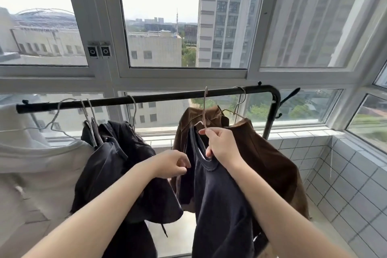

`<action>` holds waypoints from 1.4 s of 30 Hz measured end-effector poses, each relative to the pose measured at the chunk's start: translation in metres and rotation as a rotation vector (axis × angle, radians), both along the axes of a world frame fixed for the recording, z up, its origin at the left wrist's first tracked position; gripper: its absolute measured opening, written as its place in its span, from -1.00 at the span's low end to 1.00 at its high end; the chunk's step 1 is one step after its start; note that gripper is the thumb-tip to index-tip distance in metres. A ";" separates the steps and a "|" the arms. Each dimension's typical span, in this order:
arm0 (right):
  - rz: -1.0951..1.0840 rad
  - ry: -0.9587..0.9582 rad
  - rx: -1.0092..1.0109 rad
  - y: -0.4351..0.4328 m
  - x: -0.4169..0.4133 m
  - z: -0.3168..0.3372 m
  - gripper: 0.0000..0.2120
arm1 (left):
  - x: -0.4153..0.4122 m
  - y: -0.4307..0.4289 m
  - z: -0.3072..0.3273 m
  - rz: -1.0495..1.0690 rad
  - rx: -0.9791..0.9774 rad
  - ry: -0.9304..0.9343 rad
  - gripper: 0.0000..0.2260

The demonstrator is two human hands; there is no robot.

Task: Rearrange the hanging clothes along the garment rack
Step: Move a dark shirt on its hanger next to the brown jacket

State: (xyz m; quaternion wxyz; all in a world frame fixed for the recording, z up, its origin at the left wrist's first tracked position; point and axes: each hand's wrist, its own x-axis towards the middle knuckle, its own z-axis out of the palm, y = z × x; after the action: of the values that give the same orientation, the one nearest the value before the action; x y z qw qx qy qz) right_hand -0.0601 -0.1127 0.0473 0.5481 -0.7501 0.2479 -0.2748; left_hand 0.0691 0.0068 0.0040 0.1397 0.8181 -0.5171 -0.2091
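While both bare arms are stretched toward the rack, the scene is laid out as follows.

Rack: a black metal garment rail (167,96) is seen running left to right in front of the white-framed windows (109,69), bending down into a post at its right end.

Right hand: the right hand (219,144) is closed around the neck of a pale pinkish hanger (204,109), whose hook is seen at the rail; whether the hook rests on the rail cannot be told.

Carried garment: a dark navy T-shirt (217,205) is hung from that hanger, its collar pressed under the fingers, its body draped below the right forearm.

Left hand: the left hand (171,163) is curled, thumb and fingertips pinched together at the left edge of the navy shirt; what exactly is pinched cannot be told.

Right neighbours: a brown jacket (272,163) on a thin wire hanger (238,102) is hung just behind and right of the shirt, touching it, with more brown cloth directly behind the collar.

Left neighbours: a bunch of black garments (125,163) on grey hangers is crowded just left of the left hand, and a light grey shirt (41,174) is hung at the far left.

Open stretch: bare rail is left between the black bunch and the brown jacket.

Surroundings: a white tiled wall (345,184) is set below the window at the right.
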 end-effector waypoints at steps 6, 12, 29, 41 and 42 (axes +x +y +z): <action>0.000 -0.001 -0.036 -0.008 0.022 0.009 -0.74 | 0.006 0.003 0.045 0.152 -0.603 -0.503 -0.74; 0.014 0.027 -0.039 -0.012 0.042 0.012 -0.73 | 0.025 -0.005 0.072 0.296 -0.582 -0.689 -0.50; -0.069 0.183 -0.355 -0.028 0.037 -0.007 -0.71 | 0.031 -0.005 0.063 0.340 -0.503 -0.603 -0.35; -0.241 0.477 -0.563 -0.087 -0.012 -0.017 -0.76 | 0.027 -0.013 0.060 0.374 -0.553 -0.579 -0.34; -0.246 0.471 -0.584 -0.087 -0.012 -0.018 -0.75 | 0.025 -0.015 0.060 0.382 -0.562 -0.583 -0.35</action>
State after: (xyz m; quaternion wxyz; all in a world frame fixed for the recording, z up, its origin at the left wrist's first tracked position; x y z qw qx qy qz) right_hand -0.0719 -0.2001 0.0294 0.2029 -0.8815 0.3664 -0.2180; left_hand 0.0941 -0.0080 0.0638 0.2410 0.8541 -0.4113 0.2082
